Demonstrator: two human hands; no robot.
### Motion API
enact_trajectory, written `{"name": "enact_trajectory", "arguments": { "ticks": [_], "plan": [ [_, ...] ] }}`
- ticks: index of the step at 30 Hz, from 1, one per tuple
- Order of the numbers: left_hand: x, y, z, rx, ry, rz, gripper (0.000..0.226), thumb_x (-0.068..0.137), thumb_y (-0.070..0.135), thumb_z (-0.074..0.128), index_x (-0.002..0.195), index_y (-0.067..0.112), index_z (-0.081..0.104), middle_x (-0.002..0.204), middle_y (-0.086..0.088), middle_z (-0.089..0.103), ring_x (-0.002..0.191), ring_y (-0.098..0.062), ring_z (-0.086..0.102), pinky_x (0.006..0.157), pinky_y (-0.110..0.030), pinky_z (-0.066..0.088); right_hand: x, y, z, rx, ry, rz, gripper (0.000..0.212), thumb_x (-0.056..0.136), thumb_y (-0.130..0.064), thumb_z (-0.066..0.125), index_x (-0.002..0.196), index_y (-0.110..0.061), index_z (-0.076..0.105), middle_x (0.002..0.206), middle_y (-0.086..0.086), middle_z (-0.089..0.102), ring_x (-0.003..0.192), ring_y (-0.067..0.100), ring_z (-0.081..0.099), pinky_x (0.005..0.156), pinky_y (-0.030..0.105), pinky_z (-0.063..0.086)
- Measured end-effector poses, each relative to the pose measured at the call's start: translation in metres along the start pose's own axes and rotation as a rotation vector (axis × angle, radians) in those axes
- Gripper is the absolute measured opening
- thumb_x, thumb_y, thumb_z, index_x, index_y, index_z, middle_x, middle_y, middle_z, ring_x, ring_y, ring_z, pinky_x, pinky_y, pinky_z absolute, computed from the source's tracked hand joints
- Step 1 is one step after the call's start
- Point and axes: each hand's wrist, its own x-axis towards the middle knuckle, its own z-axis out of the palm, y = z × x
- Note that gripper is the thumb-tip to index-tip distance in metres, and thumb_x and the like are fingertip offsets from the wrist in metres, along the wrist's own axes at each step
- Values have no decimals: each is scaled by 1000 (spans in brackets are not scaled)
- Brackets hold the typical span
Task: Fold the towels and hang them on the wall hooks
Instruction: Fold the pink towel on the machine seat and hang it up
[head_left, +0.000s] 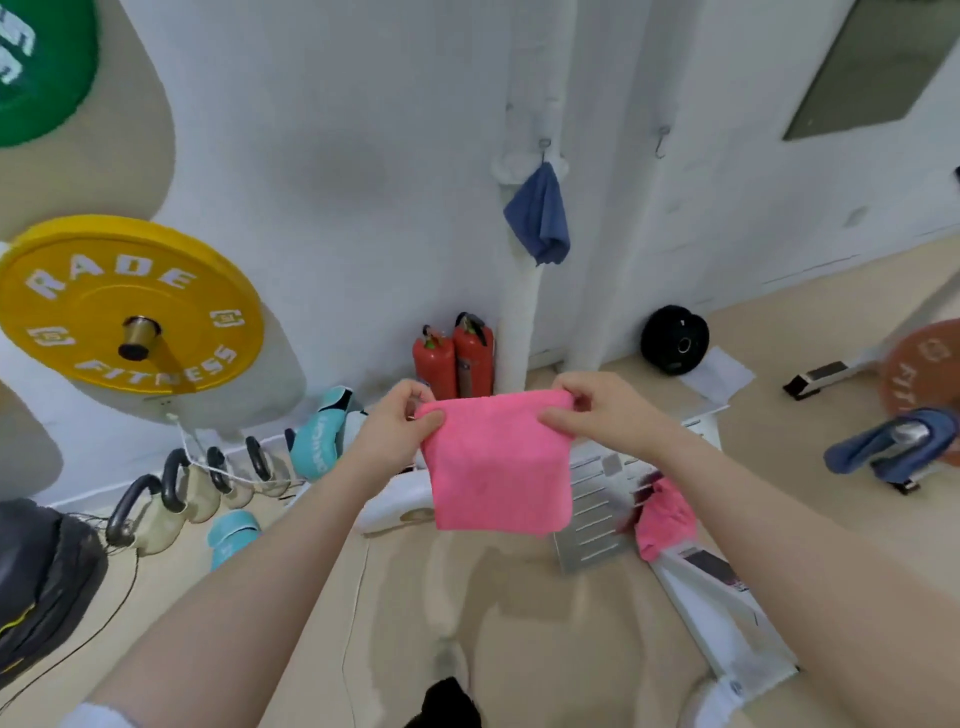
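Yellow plate (130, 304): mounted on the wall at far left.
Left hand (397, 428): pinches the pink towel's upper left corner.
Pink towel (496, 465): folded, hanging in the air between both hands.
Blue towel (540, 215): hangs on a wall hook (543, 146).
Right hand (597, 413): pinches the upper right corner.
Empty hook (662, 140): right of the blue towel.

Towel (538, 218) on left hook (543, 143)

Both arms reach forward, left hand (400, 426) and right hand (597, 415) raised level, fingers (558, 417) curled in pinches.
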Motion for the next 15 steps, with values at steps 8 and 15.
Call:
{"name": "enact_trajectory", "arguments": {
  "ticks": [8, 15],
  "plan": [
    [154, 84, 27, 344, -140, 254, 30, 81, -2, 46, 101, 18, 56, 104, -2, 59, 95, -17, 54, 77, -25, 43, 106, 13, -62, 64, 214, 87, 14, 80, -23, 70, 80, -16, 57, 69, -3, 51, 64, 12, 45, 62, 28, 38],
    [217, 166, 100, 353, -307, 548, 28, 92, 26, 52, 118, 17, 58, 111, 4, 59, 102, -9, 51, 90, -17, 40, 154, 54, -137, -32, 294, 93, 14, 81, -23, 67, 81, -14, 56, 63, -2, 52, 57, 11, 44, 57, 28, 37]
  ]
}}
